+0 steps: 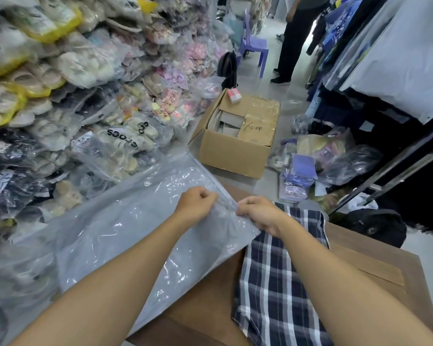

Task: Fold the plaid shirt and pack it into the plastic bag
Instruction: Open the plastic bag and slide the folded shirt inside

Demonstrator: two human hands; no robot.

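Note:
A large clear plastic bag [125, 228] lies slanted across the left of a brown cardboard surface [375, 260]. My left hand [198, 204] and my right hand [258, 213] both pinch the bag's right edge, close together, near its zip strip. The folded navy-and-white plaid shirt [278, 283] lies flat on the cardboard under my right forearm, outside the bag, with its upper left part tucked beneath the bag's edge.
Stacks of bagged shoes [73, 96] fill the left side. An open cardboard box [235, 136] sits on the floor ahead. Bagged goods [320, 161] and hanging clothes [385, 58] are at right. A person [295, 38] stands near a purple chair [253, 43].

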